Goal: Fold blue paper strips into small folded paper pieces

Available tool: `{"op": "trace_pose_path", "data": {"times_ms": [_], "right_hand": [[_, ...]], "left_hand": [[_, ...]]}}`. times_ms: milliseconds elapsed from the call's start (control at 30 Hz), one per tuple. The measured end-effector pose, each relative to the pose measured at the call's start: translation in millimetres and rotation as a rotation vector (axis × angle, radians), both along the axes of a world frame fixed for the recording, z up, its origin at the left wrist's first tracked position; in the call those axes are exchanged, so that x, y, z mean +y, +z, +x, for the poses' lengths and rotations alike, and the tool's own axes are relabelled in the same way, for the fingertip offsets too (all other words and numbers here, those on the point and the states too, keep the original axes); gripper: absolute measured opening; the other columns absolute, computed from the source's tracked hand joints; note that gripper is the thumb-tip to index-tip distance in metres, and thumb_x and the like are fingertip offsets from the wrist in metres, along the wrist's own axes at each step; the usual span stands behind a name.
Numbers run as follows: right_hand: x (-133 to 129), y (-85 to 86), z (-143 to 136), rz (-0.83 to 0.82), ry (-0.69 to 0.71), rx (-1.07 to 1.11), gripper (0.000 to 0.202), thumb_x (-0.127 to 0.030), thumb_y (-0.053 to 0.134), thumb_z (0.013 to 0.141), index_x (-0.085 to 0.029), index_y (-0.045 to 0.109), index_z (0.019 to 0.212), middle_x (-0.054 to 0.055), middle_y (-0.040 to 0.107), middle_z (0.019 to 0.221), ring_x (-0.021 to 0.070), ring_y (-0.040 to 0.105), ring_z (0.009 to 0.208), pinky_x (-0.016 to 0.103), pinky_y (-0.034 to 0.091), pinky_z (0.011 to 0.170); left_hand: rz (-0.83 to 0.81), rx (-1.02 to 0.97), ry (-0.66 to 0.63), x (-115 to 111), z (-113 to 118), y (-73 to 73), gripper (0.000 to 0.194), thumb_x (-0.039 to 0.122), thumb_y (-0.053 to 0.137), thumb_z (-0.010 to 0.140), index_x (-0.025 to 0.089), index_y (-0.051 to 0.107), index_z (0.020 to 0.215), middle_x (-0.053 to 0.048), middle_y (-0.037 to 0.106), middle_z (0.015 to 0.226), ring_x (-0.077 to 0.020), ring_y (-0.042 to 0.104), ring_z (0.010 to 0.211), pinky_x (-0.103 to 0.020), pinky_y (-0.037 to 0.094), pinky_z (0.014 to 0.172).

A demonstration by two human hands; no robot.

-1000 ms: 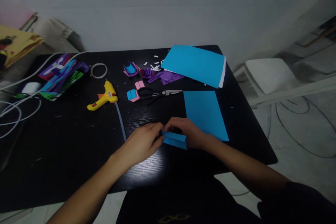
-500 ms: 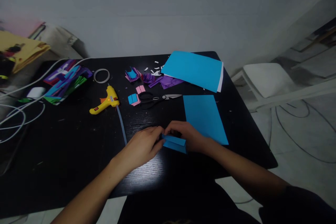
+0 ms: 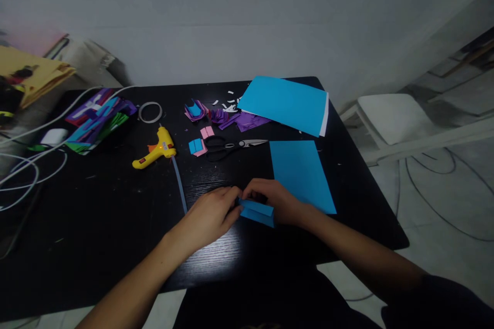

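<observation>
Near the front of the black table, my left hand (image 3: pixel 216 212) and my right hand (image 3: pixel 270 196) meet over a folded strip of blue paper (image 3: pixel 258 212). The left thumb and fingers pinch its left end. My right hand's fingers are bent in at the same end, behind the strip; their tips are partly hidden. One long flap of the paper stands folded over. A flat blue sheet (image 3: pixel 303 175) lies just beyond my right hand. Scissors (image 3: pixel 239 146) with black handles rest farther back, points to the right.
A yellow glue gun (image 3: pixel 158 148) lies left with its glue stick trailing toward me. Folded pink and blue pieces (image 3: pixel 197 146), purple scraps (image 3: pixel 249 120) and a stack of blue sheets (image 3: pixel 285 103) sit behind. White cables (image 3: pixel 34 175) cross the left side. A white chair (image 3: pixel 389 118) stands right.
Hardly anything differs. Both hands stay on the folded blue paper at the same spot, and the whole view has shifted very slightly.
</observation>
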State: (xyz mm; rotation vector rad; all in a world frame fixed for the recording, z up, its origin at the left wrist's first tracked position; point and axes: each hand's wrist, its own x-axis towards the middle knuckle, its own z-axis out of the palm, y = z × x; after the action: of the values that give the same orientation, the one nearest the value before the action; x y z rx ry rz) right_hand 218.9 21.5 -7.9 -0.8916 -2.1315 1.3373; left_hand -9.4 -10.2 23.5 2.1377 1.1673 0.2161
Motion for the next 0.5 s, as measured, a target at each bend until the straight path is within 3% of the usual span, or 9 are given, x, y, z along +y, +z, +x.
{"op": "trace_pose_path", "data": {"times_ms": [500], "right_hand": [[-0.4,-2.0,0.7,0.011,0.007,0.011,0.014,-0.012,0.071,0.089,-0.018,0.071,0.1,0.001,0.064,0.088,0.0131,0.057,0.071,0.024,0.044,0.063]], "left_hand": [[-0.015,0.009,0.004,-0.8,0.3,2.5,0.008,0.022,0.053,0.102,0.02,0.061,0.105,-0.004,0.066,0.093,-0.0234,0.066,0.086,-0.035,0.048,0.074]]}}
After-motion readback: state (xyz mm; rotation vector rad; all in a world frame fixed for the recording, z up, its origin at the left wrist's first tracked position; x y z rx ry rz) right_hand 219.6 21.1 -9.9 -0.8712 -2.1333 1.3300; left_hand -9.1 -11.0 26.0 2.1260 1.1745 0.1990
